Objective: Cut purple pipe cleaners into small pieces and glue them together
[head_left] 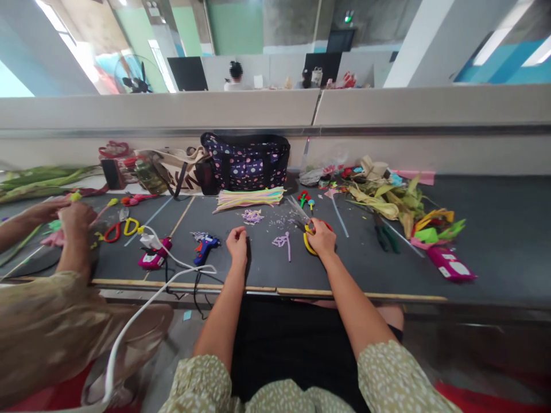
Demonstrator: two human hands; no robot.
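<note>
My right hand is closed on the yellow and red handles of a pair of scissors, whose blades point away over the dark table. Left of the scissors lie a purple stem piece and small purple bits. My left hand hovers or rests by the table with its fingers curled together; whether something small is between them is hidden. Beyond it is a pile of purple pieces, and to its left a blue glue gun.
Pastel strips lie before a patterned bag. Dried husks, green-handled pliers and a magenta packet are on the right. At the left, a person's hands work near other scissors and a white cable.
</note>
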